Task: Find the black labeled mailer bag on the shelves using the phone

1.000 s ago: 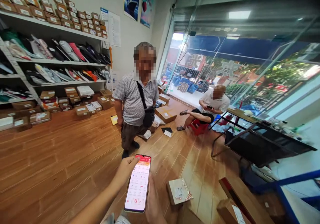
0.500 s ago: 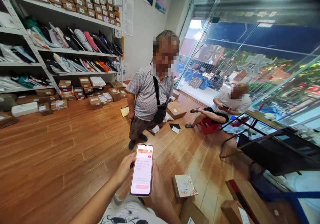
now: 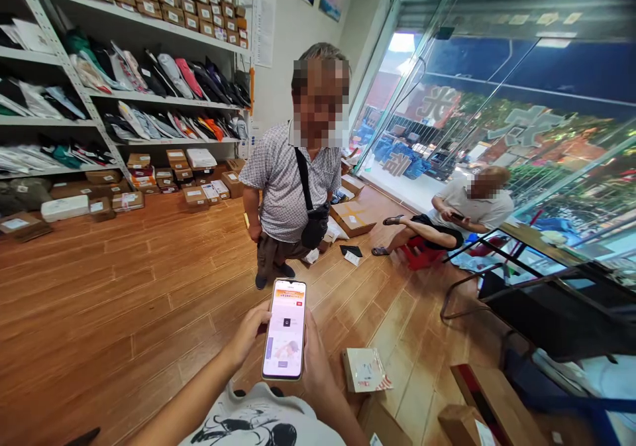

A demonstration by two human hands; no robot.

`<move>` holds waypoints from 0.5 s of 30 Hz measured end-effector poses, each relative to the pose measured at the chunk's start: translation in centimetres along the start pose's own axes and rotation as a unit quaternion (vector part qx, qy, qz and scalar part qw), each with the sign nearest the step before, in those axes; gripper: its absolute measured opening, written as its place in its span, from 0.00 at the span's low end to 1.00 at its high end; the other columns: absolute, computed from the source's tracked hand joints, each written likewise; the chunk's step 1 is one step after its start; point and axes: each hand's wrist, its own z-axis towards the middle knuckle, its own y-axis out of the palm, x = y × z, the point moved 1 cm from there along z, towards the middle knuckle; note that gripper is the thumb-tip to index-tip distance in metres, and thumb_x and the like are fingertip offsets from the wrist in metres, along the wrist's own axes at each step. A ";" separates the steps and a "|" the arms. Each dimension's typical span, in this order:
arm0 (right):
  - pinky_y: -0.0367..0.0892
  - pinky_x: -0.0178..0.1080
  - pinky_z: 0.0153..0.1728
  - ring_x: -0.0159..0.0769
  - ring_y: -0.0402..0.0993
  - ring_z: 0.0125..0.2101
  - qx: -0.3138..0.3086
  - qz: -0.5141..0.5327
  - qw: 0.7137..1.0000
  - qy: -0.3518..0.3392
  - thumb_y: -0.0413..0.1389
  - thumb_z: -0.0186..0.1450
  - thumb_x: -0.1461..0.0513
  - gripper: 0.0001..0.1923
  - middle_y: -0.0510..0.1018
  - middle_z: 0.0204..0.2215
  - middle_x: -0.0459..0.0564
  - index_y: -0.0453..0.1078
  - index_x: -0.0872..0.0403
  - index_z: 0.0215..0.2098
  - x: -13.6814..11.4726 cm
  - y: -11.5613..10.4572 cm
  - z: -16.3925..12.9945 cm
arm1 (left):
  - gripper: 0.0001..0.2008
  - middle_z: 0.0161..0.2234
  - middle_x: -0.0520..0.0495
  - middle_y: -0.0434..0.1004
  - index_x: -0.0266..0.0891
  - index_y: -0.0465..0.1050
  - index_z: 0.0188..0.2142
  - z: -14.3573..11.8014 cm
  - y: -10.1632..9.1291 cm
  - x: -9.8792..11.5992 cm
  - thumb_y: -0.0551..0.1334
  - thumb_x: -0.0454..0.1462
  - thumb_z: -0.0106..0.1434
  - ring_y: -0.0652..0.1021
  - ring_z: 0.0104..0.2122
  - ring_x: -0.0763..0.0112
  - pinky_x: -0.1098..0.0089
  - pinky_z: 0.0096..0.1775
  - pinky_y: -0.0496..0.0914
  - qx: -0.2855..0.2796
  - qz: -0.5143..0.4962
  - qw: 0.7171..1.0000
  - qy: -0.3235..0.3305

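Observation:
A smartphone [image 3: 284,333] with a lit screen is held upright in front of my body, low in the middle of the head view. Its page shows an orange banner, a red button and a small dark square in the centre. My left hand [image 3: 252,330] closes on the phone's left edge, thumb at the side. Along the right edge, my right hand [image 3: 314,356] grips it too; most of its fingers are hidden behind the phone.
A person in a checked shirt [image 3: 293,187] stands facing me. Another person [image 3: 472,204] sits on a red stool [image 3: 420,252] by the glass front. Shelves [image 3: 169,98] of parcels line the left wall. Cardboard boxes [image 3: 366,370] lie on the wooden floor; a black chair [image 3: 551,307] stands right.
The phone's page has changed from mostly blank to one with a dark square and a picture. My view has shifted slightly left; the standing person is a little nearer. Both hands keep their hold.

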 end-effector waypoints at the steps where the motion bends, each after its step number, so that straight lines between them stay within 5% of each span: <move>1: 0.73 0.40 0.39 0.42 0.80 0.36 0.000 0.004 1.000 0.003 0.64 0.48 0.39 0.34 0.84 0.33 0.50 0.77 0.56 0.41 0.0 0.0 0.0 | 0.26 0.42 0.44 0.79 0.36 0.73 0.46 -0.3 0.3 -0.3 0.60 0.47 0.50 0.75 0.43 0.56 0.62 0.46 0.67 -0.009 -0.028 1.000 -0.006; 8: 0.73 0.37 0.36 0.38 0.78 0.32 -0.012 0.023 1.000 -0.012 0.60 0.51 0.37 0.32 0.83 0.31 0.49 0.77 0.55 0.36 0.6 -1.3 0.8 | 0.36 0.54 0.49 0.71 0.59 0.53 0.62 -3.1 1.6 -2.8 0.60 0.45 0.54 0.77 0.43 0.56 0.56 0.43 0.71 -0.078 -0.238 0.956 -0.151; 15: 0.73 0.40 0.40 0.44 0.79 0.37 0.015 -0.092 0.994 -0.065 0.57 0.50 0.33 0.37 0.84 0.34 0.55 0.78 0.56 0.36 -0.9 -1.4 0.2 | 0.41 0.54 0.48 0.72 0.58 0.50 0.64 -2.9 1.7 -2.4 0.63 0.45 0.51 0.77 0.45 0.55 0.55 0.45 0.72 -0.063 -0.244 0.954 -0.161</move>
